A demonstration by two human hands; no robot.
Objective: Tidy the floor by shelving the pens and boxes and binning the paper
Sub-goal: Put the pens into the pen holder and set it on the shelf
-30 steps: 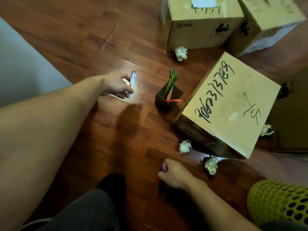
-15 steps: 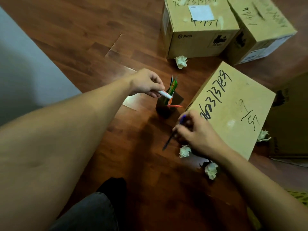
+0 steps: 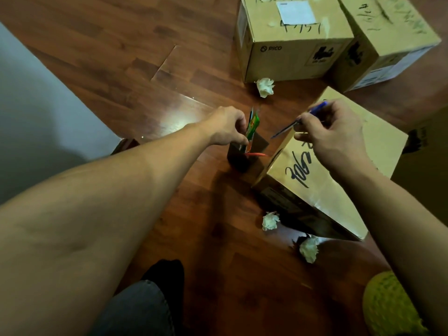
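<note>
Now both hands converged on pen holder point(image 3: 244, 156), where a second ago were well apart, each picking a pen off floor point(image 3: 121, 69). Left hand point(image 3: 229, 126) curled right at holder rim, fingertips touching the green and orange pens point(image 3: 252, 128) standing in it; white pen carried half a second ago no longer visible, probably just dropped in, can't confirm. Grip hidden behind knuckles: can't tell if closed on anything. Right hand point(image 3: 332, 139) pinched shut on blue pen point(image 3: 298, 121), raised above numbered box point(image 3: 339, 166), tip slanted down-left toward holder, not yet over the opening. Was lower and nearer the body half a second ago.

Meaning: floor pens nearly gathered; blue pen looks like the last loose one. Shelving of pens and boxes not started, no shelf in view.

Containers:
- Pen holder, dark, square, between the hands, on floor, just beside numbered box corner. Holds several coloured pens, one orange one lying across rim.
- PICO box point(image 3: 291, 44) and third box point(image 3: 388, 40) beyond right hand, closed, contents unknown.
- Yellow mesh bin point(image 3: 388, 309) behind right forearm, inside not visible.

Paper wads all on floor: one point(image 3: 265, 86) beyond the hands by PICO box, two point(image 3: 270, 221) point(image 3: 308, 248) near side of numbered box. None binned yet.
</note>
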